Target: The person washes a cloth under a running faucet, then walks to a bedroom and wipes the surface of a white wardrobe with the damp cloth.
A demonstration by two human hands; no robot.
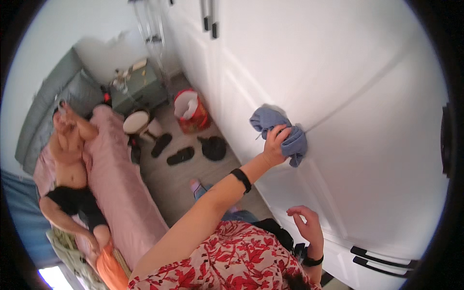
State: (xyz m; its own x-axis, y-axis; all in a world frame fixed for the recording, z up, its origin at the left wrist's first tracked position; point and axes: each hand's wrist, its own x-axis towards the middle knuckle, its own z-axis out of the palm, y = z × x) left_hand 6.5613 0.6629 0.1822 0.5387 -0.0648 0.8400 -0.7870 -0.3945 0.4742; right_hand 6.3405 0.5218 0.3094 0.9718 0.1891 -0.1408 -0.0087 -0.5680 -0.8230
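My left hand (274, 147) presses a bunched blue-grey cloth (296, 143) against the white wardrobe (367, 169), its fingers bent over the fabric. The cloth spreads out on both sides of the fingers. Lower down, close to the same white front, my right hand (309, 226) is raised with nothing in it. Its thumb and fingers are loosely curved and stand apart.
Black handles (382, 263) stick out at the lower right. On the left, a person (72, 164) lies on a bed with pink bedding (113, 179). A red bin (195, 123), black slippers (180, 155) and a round stool (136, 122) stand on the floor by a grey nightstand (140, 87).
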